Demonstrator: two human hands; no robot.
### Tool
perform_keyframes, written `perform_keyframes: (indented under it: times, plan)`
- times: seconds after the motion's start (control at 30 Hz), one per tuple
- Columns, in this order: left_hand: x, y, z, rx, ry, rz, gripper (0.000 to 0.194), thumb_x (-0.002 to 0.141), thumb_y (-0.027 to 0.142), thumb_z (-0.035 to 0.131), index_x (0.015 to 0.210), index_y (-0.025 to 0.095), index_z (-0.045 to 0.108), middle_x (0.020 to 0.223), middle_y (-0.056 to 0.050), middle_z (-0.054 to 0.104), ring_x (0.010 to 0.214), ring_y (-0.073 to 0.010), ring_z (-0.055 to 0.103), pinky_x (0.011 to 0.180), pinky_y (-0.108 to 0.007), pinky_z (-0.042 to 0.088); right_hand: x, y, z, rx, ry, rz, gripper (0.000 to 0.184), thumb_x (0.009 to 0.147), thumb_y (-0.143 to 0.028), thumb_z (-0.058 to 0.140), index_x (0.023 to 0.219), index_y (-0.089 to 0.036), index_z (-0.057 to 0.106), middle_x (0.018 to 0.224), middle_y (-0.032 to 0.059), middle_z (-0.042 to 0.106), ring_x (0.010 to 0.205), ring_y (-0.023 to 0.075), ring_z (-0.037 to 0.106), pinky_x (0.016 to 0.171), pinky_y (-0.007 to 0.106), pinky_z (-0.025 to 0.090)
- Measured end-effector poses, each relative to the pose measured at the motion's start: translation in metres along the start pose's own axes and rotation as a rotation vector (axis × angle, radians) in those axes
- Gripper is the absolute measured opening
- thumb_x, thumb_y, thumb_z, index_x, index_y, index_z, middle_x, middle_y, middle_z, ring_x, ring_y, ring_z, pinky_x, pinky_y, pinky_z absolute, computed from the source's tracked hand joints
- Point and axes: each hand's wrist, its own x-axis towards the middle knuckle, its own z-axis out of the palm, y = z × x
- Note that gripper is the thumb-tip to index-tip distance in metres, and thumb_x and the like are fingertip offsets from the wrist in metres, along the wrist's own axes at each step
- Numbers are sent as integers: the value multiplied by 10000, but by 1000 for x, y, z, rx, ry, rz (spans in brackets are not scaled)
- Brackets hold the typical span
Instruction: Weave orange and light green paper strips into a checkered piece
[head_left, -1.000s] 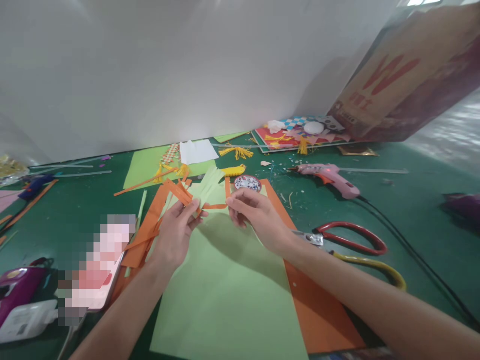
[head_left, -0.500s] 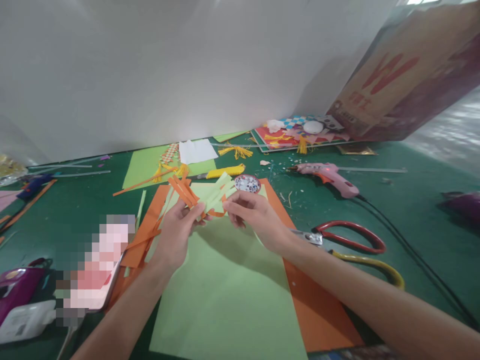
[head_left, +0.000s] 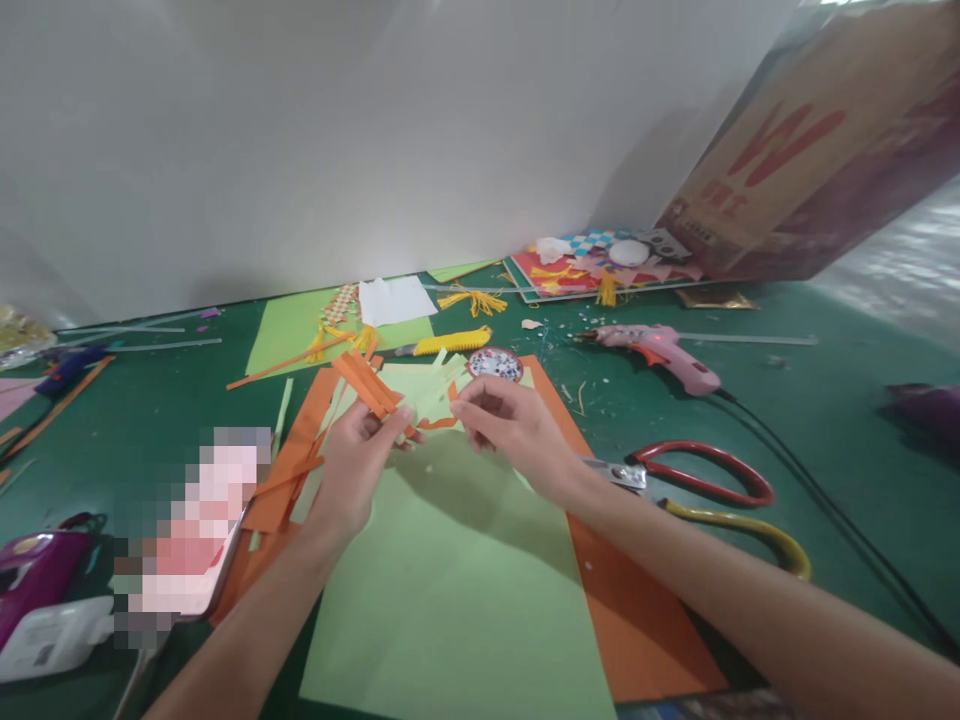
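Pinched between the thumb and fingers of my left hand is a bundle of narrow orange paper strips. Pale green paper strips fan out to its right and look crossed with the orange ones; the crossing is partly behind my fingers. My right hand has its thumb and fingertips closed on the end of an orange strip. Both hands are above a light green paper sheet, which lies on an orange sheet.
Scissors with red and yellow handles lie beside my right forearm. Behind them rests a pink glue gun with a trailing cord. A yellow utility knife and a round patterned piece lie beyond my hands. A phone is at left.
The strips in my left hand have tilted, so the orange bundle shows broader and the green strips sit flatter and lower. My right hand stays almost in place.
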Motion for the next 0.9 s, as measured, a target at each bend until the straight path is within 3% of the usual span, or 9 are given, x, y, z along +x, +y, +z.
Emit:
perform_keyframes:
  times: [0.17,0.4,0.67,0.9]
  plan:
    - [1,-1,0,17,-3,-10,223,680,326,718,770,155,607,624,10,636,571,-143,637,562,-248,467,-2,-1,1,-86,-6,-56,224,788,-372,597,656,-207,523,540,-46,481,474,88,414,472,262,313]
    - [0,0,0,1,32,-42,254,655,317,748,806,155,622,569,7,648,554,-151,621,569,-261,469,-2,-2,1,-46,14,-30,232,764,-386,624,657,-212,513,534,-50,474,467,90,431,468,261,315]
    - [0,-2,-1,43,-5,-44,260,704,379,718,822,168,623,558,-1,657,532,-134,575,474,-236,340,2,3,1,79,37,70,262,754,-418,614,646,-214,490,495,-56,482,438,84,435,437,252,312]
    - [0,-4,-3,71,-2,-51,306,704,416,709,863,174,612,565,3,655,533,-138,566,455,-244,296,2,2,1,135,70,76,237,774,-367,607,652,-214,473,495,-59,486,434,79,446,444,248,329]
